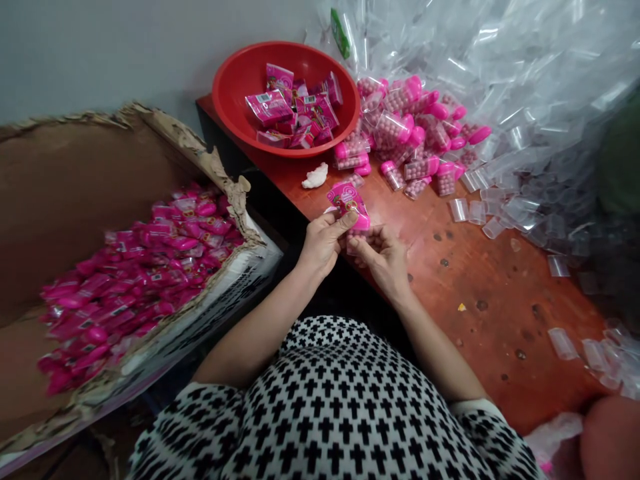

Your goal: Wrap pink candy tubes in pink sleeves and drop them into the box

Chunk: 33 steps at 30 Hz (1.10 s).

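At the table's near edge, my left hand pinches a pink printed wrapper sleeve between thumb and fingers. My right hand is closed on a small clear candy bottle filled with pink balls, whose upper part sits at the lower end of the sleeve. How far the bottle goes into the sleeve is hidden by my fingers. Just beyond my hands lie several filled candy bottles with pink caps, heaped on the table. A crumpled white wad rests a little past my left hand.
A red bowl holding pink printed sleeves stands at the back of the reddish table. To the left, a torn cardboard box contains many wrapped pink bottles. Clear empty containers pile up at the right and back.
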{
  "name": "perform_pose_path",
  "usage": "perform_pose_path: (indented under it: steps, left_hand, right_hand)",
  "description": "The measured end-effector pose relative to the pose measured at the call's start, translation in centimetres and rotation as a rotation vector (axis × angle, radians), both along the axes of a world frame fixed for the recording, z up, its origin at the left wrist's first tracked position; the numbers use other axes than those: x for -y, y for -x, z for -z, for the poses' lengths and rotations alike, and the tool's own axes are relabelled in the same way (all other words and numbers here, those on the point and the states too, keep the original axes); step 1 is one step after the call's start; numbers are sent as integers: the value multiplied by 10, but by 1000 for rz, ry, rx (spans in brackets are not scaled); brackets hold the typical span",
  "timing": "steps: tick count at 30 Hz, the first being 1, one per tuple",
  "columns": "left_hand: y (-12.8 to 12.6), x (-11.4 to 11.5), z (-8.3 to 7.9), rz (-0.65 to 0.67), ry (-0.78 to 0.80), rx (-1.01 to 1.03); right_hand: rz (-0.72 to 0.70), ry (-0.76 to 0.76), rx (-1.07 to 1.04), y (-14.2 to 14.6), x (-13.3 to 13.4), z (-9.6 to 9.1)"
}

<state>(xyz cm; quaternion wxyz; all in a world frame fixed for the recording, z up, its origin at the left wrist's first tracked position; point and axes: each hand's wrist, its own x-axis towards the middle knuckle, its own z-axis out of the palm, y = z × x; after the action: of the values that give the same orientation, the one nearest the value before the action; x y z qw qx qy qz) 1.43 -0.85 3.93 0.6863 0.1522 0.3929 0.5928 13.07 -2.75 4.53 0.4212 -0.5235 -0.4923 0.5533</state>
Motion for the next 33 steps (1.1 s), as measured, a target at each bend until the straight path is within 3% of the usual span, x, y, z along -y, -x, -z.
perform_pose_path:
  steps: [3, 10, 17, 22, 29, 33]
  left_hand:
    - [2, -2, 1, 37, 8, -26]
    - [13, -9, 1, 166, -40, -108]
    - [7, -8, 2, 162, -59, -153]
    - [5, -5, 0, 246, -91, -124]
    - [7, -8, 3, 45, -3, -47]
    - [0, 0, 2, 104, 11, -14]
  right_hand:
    - [13, -24, 9, 0, -1, 2]
    - [-86, 96, -203, -4, -9, 1]
    - [23, -35, -74, -4, -7, 3]
    - [-12, 51, -205, -6, -11, 8]
    - [-1, -1, -309, -5, -5, 9]
    - [84, -5, -318, -7, -3, 11]
